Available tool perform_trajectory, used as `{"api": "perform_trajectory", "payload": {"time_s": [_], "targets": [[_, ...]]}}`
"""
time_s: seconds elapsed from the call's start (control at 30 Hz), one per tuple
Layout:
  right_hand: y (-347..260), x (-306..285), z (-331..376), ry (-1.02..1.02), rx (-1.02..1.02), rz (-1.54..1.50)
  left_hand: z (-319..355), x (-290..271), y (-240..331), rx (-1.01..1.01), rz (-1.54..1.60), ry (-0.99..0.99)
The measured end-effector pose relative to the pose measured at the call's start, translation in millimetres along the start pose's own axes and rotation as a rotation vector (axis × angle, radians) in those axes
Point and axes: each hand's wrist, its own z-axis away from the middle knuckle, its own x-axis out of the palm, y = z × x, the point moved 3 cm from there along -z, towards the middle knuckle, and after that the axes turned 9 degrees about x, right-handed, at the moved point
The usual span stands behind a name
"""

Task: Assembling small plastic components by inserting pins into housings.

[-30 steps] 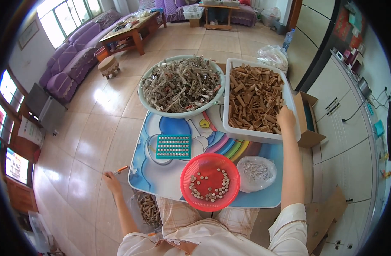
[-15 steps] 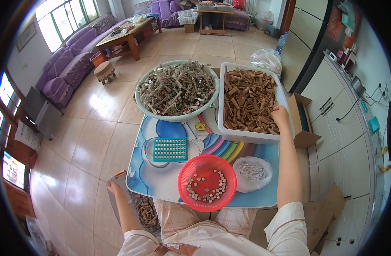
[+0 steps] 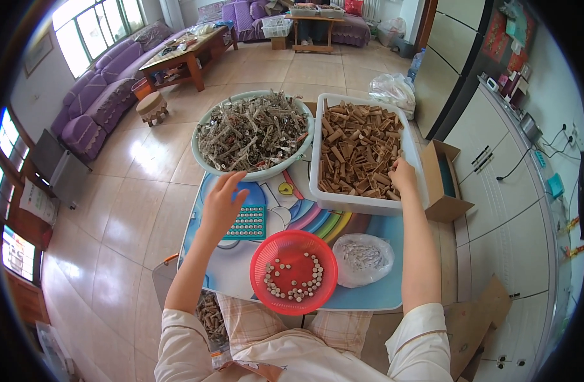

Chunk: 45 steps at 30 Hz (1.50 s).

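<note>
My right hand (image 3: 403, 176) rests among the brown tube-shaped pieces in the white rectangular tub (image 3: 368, 205), near its right front corner; the fingers are buried, so what they hold is hidden. Over the small table's left part, my left hand (image 3: 224, 202) hovers open with fingers spread, just above a teal grid tray (image 3: 248, 224) and below the pale green basin (image 3: 260, 173) of grey metal clips. A red round basket (image 3: 294, 272) with small beige beads sits at the table's front. Next to it lies a clear plastic bag (image 3: 363, 258) of small metal parts.
The low table (image 3: 368, 299) has a colourful rainbow print. An open cardboard box (image 3: 446, 184) stands on the floor to the right. A container of brown pieces (image 3: 210, 317) sits under the table by my left knee. Purple sofas and a wooden coffee table (image 3: 183, 57) stand further back.
My left hand came up from beside the table's lower left edge and now hovers over the teal grid tray. My right hand stayed in the white tub.
</note>
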Motion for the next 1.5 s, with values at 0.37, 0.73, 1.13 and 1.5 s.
{"api": "perform_trajectory", "payload": {"time_s": [0.37, 0.73, 1.13, 1.5], "targets": [[-7, -4, -2, 0.012, -0.086, -0.062, -74, 20, -36, -0.015, 0.081, 0.107], [-15, -23, 12, 0.07, -0.171, -0.582, -105, -49, 26, -0.046, 0.386, 0.329], [-96, -75, 197, -0.191, -0.505, -1.26, -24, 39, 102, -0.28, 1.873, -0.212], [-105, -57, 236, -0.003, -0.447, -1.316, -17, 52, 105, -0.258, 1.434, -0.167]]}}
